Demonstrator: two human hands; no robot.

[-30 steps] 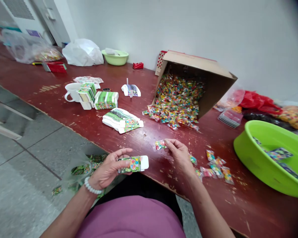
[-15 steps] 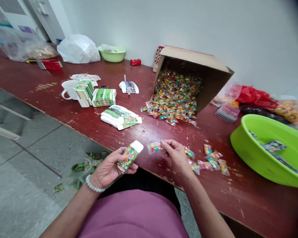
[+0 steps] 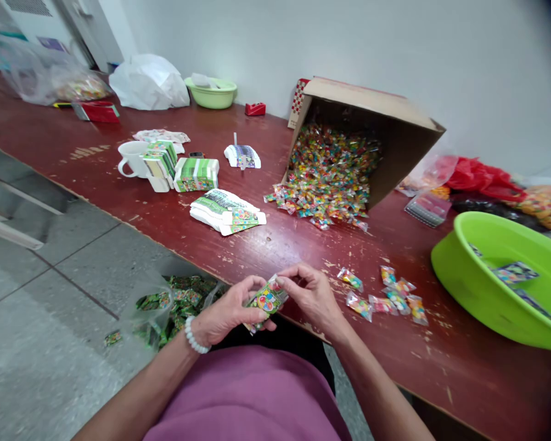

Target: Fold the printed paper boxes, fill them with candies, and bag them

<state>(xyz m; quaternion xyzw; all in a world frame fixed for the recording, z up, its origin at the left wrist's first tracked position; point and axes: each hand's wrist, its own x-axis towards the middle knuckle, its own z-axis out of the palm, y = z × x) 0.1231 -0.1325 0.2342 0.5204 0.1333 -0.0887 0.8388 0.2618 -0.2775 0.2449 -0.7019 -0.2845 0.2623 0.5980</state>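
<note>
My left hand [image 3: 227, 312] grips a small green printed carton [image 3: 262, 303], tilted, at the near edge of the red-brown table [image 3: 303, 245]. My right hand [image 3: 310, 295] is closed at the carton's upper end, pinching a small clear candy packet [image 3: 275, 283] against its opening. Several loose candy packets [image 3: 386, 297] lie on the table just right of my right hand.
A tipped cardboard box [image 3: 376, 135] spills colourful candy packets [image 3: 324, 202] mid-table. Flat green cartons [image 3: 224, 211], folded cartons [image 3: 195, 174] and a white mug [image 3: 133, 159] lie left. A green basin [image 3: 500, 275] stands right. A clear bag of filled cartons [image 3: 169, 303] hangs below the table edge.
My right hand has brought the candy packet left to the carton's open end. The carton's white flap no longer shows. Both hands have come together near the table edge.
</note>
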